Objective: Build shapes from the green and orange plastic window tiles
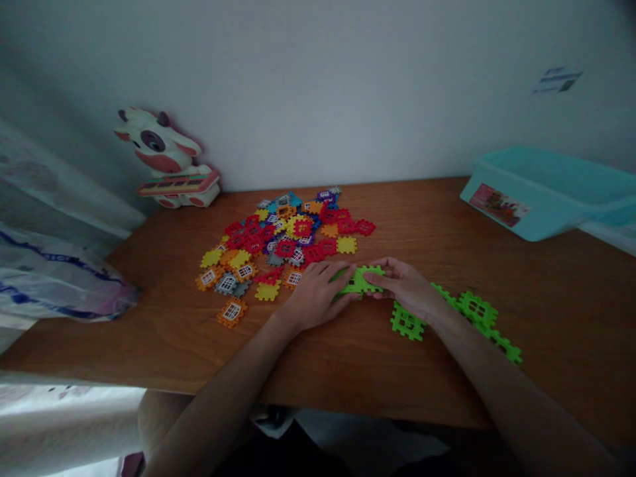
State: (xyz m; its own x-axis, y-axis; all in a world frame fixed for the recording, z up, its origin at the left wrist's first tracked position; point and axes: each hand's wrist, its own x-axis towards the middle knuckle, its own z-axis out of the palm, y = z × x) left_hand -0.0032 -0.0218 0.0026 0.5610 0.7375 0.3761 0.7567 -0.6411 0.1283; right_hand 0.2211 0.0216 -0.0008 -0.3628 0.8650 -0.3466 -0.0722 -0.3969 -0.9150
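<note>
Reaching forward, left hand [315,295] flat and palm-down, right hand [402,285] turned on its side with fingers curled, together clamping 1 lime-green plastic building piece [358,281] between them. Just beside the right wrist, more linked green pieces [477,310]; ahead of the left hand, a heap of multicoloured square pieces [283,238] on a wooden tabletop [561,318].

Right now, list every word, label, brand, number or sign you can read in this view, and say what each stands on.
Nothing here can be read as text.
Sticker on the teal plastic bin: red and white, too blurred to read.
Scrap of paper on the wall: dark and blue marks, too blurred to read.
Plastic bag: blue print, too blurred to tell if it is lettering.
</note>
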